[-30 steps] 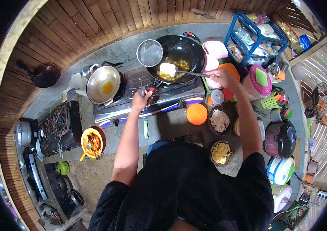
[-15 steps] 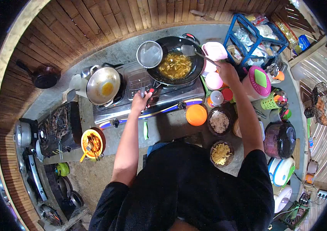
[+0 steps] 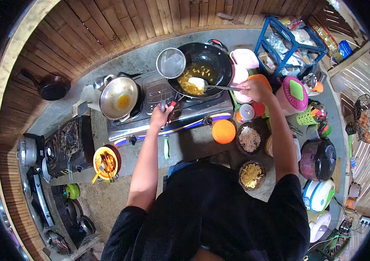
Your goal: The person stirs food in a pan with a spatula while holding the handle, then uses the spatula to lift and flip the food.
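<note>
My left hand [image 3: 161, 116] is closed around the handle of a round mesh strainer [image 3: 171, 63]. The strainer hangs over the left rim of a black wok [image 3: 213, 61] on the stove. Beside my left fingers is the wok's red-and-black handle [image 3: 173, 105]; whether they grip it too I cannot tell. My right hand [image 3: 254, 90] is wrapped round the long handle of a spatula [image 3: 197, 82], its shiny blade down in the wok. Yellowish pieces of food [image 3: 189, 88] in oil lie at the wok's near left side, with several pieces scattered higher up.
Left on the stove [image 3: 180, 114] stands a metal pan [image 3: 113, 96] with a little yellow liquid. An orange-lidded container [image 3: 223, 131], a bowl of pale crumbly food [image 3: 249, 138] and a bowl of yellow pieces [image 3: 252, 175] sit on the near right. A blue rack [image 3: 286, 37] stands behind.
The spatula has swept from the wok's far right down to its near left. Food and oil have shifted to the near left, baring the wok's far side. My left hand keeps its hold.
</note>
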A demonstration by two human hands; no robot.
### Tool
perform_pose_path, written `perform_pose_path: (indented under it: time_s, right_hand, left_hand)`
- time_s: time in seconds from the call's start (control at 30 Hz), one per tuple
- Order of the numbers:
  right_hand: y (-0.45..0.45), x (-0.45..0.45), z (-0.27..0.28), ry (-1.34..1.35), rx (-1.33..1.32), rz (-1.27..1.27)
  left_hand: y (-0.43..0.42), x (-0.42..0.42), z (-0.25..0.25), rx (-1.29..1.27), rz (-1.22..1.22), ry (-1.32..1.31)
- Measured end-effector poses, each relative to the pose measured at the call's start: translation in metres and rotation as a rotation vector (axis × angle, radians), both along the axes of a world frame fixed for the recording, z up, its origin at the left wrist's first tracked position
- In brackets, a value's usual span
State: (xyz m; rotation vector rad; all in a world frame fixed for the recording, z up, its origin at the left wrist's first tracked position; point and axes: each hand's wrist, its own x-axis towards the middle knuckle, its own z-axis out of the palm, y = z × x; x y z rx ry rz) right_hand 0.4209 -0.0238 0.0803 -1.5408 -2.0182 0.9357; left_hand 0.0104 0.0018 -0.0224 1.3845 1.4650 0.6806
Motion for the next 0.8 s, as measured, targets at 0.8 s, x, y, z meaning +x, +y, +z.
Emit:
perform_pose_path:
  time_s: [0.8]
  right_hand:
    - [0.016,0.012,-0.065,-0.030,0.239,-0.145]
  left_hand:
    - [0.001,0.000,0.000,0.006,-0.012,0.020]
